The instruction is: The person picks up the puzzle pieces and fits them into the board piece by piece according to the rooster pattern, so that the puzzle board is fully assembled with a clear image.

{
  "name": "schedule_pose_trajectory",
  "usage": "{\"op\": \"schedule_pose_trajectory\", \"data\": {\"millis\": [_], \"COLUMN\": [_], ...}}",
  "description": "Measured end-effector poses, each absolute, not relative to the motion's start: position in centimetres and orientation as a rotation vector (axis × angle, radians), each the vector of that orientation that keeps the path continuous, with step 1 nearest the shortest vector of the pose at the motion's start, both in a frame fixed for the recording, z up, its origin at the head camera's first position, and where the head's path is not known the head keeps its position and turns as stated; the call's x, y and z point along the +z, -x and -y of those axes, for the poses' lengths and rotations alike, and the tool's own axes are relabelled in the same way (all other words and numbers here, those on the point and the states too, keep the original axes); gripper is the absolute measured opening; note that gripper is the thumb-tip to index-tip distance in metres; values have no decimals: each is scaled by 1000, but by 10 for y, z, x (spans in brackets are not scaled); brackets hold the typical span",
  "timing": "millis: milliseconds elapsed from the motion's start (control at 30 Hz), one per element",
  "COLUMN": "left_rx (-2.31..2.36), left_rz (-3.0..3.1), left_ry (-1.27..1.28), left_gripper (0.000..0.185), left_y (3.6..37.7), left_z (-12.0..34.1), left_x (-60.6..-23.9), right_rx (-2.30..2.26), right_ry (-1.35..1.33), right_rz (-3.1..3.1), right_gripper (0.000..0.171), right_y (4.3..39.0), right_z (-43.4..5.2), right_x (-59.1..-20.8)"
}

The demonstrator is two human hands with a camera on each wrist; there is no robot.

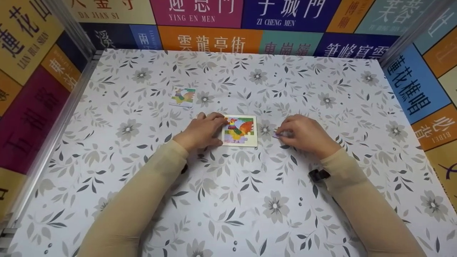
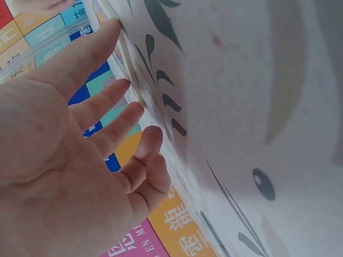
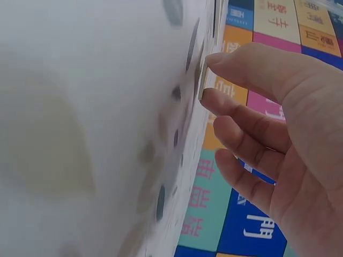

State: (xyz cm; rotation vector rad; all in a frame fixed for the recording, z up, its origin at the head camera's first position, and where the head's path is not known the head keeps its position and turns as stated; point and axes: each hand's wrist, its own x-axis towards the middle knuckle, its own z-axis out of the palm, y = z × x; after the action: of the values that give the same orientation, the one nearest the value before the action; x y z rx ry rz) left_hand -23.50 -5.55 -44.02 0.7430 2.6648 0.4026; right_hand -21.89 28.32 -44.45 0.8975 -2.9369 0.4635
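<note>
A small jigsaw puzzle board (image 1: 255, 132) with a colourful rooster picture lies flat on the table. Cream backing shows at its lower right corner and along its rim. My left hand (image 1: 202, 131) rests at the board's left side, thumb by the lower corner and fingertips at the upper edge. In the left wrist view its fingers are spread and mostly straight. To the right of the board, my right hand (image 1: 303, 132) pinches a small thin puzzle piece (image 3: 203, 80) between thumb and index finger. A purplish edge of that piece shows in the head view, low over the tabletop.
Behind my left hand lies a picture card (image 1: 182, 97) with a similar rooster. A white cloth with grey flowers covers the table (image 1: 228, 200). Panels with large lettering (image 1: 210, 39) stand along the back and both sides.
</note>
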Motion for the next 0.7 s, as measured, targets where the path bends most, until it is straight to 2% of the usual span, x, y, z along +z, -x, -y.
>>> {"op": "schedule_pose_trajectory", "data": {"millis": [700], "left_rx": [398], "left_rz": [-2681], "left_ry": [-750], "left_gripper": [65], "left_y": [233], "left_z": [56], "left_x": [-438], "right_rx": [477], "right_ry": [-1131], "right_rz": [2797], "right_gripper": [15], "right_y": [213], "right_z": [-237], "right_x": [-444]}}
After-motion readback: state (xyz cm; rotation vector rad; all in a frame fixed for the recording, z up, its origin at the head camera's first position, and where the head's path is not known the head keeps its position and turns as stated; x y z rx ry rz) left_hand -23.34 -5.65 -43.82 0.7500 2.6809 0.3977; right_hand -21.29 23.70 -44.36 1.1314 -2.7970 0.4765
